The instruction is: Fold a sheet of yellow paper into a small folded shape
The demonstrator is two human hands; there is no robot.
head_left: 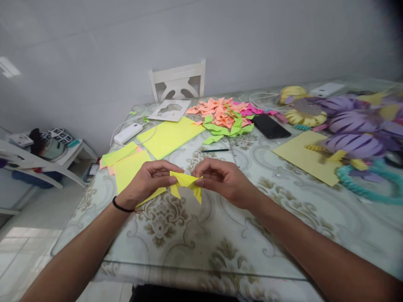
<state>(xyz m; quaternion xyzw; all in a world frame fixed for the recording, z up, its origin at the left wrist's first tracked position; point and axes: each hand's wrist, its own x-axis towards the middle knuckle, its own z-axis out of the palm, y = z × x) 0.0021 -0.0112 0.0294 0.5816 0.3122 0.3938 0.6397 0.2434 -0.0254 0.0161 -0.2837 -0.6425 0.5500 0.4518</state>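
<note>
A folded yellow paper piece (186,180) with pointed ends hangs between my two hands above the patterned table. My left hand (154,180) pinches its left side, and a black band circles that wrist. On its right side, the thumb and fingers of my right hand (218,180) are closed on the paper. Beyond my hands lie yellow paper sheets (170,135) and a thin dark stick (215,150). A pile of folded orange, green and pink paper pieces (220,113) sits farther back.
The patterned table (176,247) holds a black phone (271,126), a white device with a cable (128,133), a pale yellow sheet (305,157), purple paper lanterns (354,146) and a turquoise ring (355,191). A white chair (178,74) stands behind it.
</note>
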